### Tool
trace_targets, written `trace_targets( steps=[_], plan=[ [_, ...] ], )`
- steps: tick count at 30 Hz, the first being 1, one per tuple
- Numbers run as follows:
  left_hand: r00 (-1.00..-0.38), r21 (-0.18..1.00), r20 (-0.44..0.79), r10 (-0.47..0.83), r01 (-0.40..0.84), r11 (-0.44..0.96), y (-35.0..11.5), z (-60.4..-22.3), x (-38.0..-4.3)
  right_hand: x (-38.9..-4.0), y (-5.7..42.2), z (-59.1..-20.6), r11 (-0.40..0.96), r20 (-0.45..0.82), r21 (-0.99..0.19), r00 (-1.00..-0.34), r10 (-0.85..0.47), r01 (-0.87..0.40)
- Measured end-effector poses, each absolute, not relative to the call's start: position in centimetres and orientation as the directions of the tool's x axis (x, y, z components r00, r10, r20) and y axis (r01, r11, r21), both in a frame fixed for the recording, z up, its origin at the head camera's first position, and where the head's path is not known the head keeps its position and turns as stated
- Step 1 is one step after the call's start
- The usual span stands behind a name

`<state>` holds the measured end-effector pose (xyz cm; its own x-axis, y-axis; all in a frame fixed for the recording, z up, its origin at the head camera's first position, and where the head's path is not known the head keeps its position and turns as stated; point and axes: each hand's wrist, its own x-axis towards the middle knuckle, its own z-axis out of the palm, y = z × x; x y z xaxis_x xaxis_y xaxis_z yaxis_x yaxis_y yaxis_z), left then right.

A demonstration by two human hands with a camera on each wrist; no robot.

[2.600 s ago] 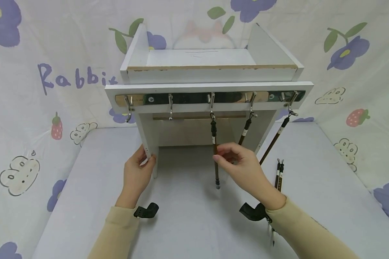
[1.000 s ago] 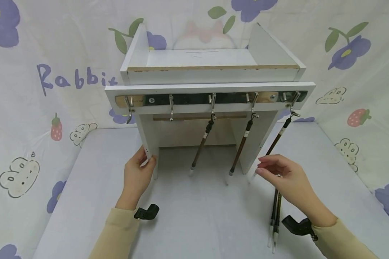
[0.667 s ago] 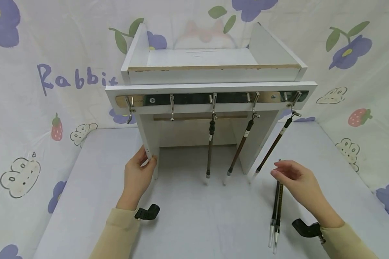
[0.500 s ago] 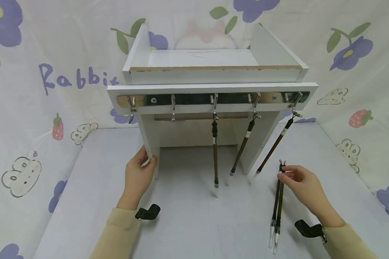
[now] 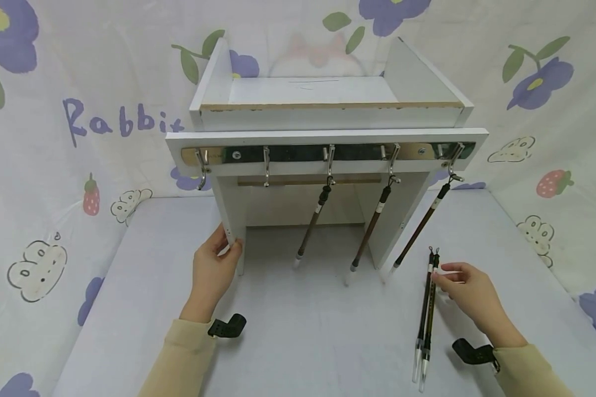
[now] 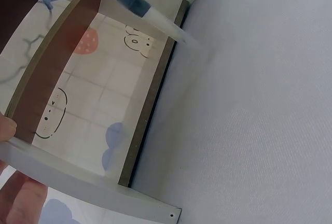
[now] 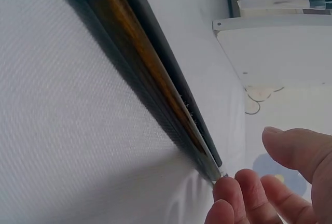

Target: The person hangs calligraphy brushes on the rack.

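Observation:
My left hand grips the front edge of the left side panel of a white wooden rack, thumb inside and fingers outside. The left wrist view shows the thumb and fingers on either side of the panel. Two capped writing brushes with dark handles lie side by side on the table at the right. At their looped upper ends is my right hand; the right wrist view shows its thumb apart from the fingers, with fingertips at or touching the brushes.
A metal hook strip runs along the rack's front. Three brushes hang from it: one at the middle hook, another right of it, and one at the far right. The two left hooks carry nothing.
My right hand has left the middle hanging brush and moved right and down to the two brushes on the table. The middle brush swings. My left hand stays on the panel.

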<state>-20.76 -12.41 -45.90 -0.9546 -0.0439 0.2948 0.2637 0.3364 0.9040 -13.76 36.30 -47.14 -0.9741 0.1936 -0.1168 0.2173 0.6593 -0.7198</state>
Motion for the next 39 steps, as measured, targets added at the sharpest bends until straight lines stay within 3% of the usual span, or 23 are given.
trace_targets(
  steps=[26, 39],
  plan=[
    [-0.958, 0.905, 0.283, -0.052, 0.248, 0.346, -12.3, -45.8, -20.8, -14.0, 36.4, -48.2, 0.664, -0.254, -0.675, -0.946, 0.202, 0.323],
    [-0.957, 0.906, 0.285, -0.054, 0.250, 0.343, -12.3, -45.7, -20.7, -14.7, 36.1, -48.3, 0.687, -0.234, -0.649, -0.946, 0.226, 0.325]
  ],
)
